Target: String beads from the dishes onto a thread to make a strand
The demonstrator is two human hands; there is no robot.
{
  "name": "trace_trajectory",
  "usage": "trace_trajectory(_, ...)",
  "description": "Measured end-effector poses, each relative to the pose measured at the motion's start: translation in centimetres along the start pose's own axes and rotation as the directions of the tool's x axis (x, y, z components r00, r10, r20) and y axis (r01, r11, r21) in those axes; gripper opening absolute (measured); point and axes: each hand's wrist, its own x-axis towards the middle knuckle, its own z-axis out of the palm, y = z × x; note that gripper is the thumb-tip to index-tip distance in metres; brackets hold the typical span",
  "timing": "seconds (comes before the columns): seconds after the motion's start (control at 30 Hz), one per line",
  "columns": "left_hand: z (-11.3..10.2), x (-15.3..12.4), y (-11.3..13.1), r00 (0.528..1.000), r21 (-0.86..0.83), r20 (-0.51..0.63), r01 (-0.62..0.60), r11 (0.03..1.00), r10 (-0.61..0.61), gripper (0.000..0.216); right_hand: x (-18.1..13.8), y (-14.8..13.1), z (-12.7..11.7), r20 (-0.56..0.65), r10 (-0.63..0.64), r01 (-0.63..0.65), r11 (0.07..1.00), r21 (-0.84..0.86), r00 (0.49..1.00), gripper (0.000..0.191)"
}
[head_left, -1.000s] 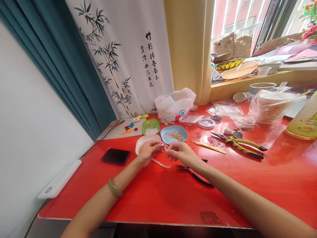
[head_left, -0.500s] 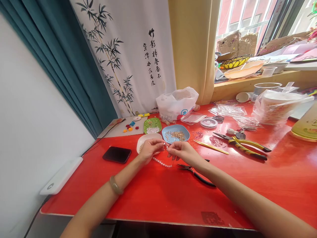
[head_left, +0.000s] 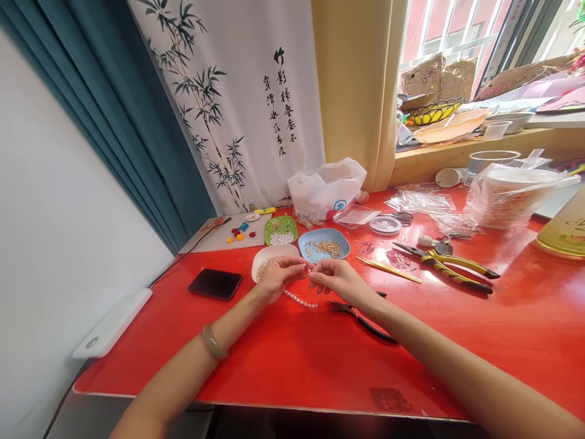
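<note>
A strand of white pearl-like beads hangs in a curve below my hands, over the red table. My left hand, a bangle on its wrist, is closed in a pinch on the strand's upper end. Close beside it, my right hand pinches at the same end, where small white beads show between the fingertips; the thread itself is too fine to make out. Behind my left hand is a pale dish of gold beads, partly hidden. A blue dish of gold beads lies just beyond my right hand.
Black-handled pliers lie under my right forearm. Gold tweezers and yellow-black pliers are to the right. A phone lies left. Farther back are a green dish, a plastic bag and a thread spool.
My fingertips have shifted slightly around the small beads at the strand's end. The dishes and tools stay where they were; the camera view has moved very slightly.
</note>
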Motion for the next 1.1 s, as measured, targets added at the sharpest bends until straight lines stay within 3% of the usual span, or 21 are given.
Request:
trace_trajectory(0.4,-0.1,0.1,-0.1,0.998,-0.003,-0.055,0.023,1.000,-0.023,0.022,0.4,0.7,-0.5,-0.033,-0.087,0.084,0.994,-0.070,0.996,0.017)
trace_trajectory(0.63,0.1,-0.1,0.1,1.000,0.046,0.004,-0.004,0.999,0.004,0.020,0.4,0.5,-0.5,-0.045,-0.088,0.085,0.994,-0.063,0.995,0.017)
trace_trajectory(0.83,-0.4,0.3,0.1,0.991,-0.005,-0.065,-0.117,0.993,0.116,0.015,0.3,0.3,-0.6,-0.045,-0.101,0.099,0.994,-0.036,0.994,0.018)
trace_trajectory(1.1,-0.6,0.6,-0.1,0.992,-0.067,-0.101,-0.086,0.994,0.079,0.017,-0.2,-0.4,-0.3,-0.099,-0.121,0.116,0.992,-0.053,0.988,0.017)
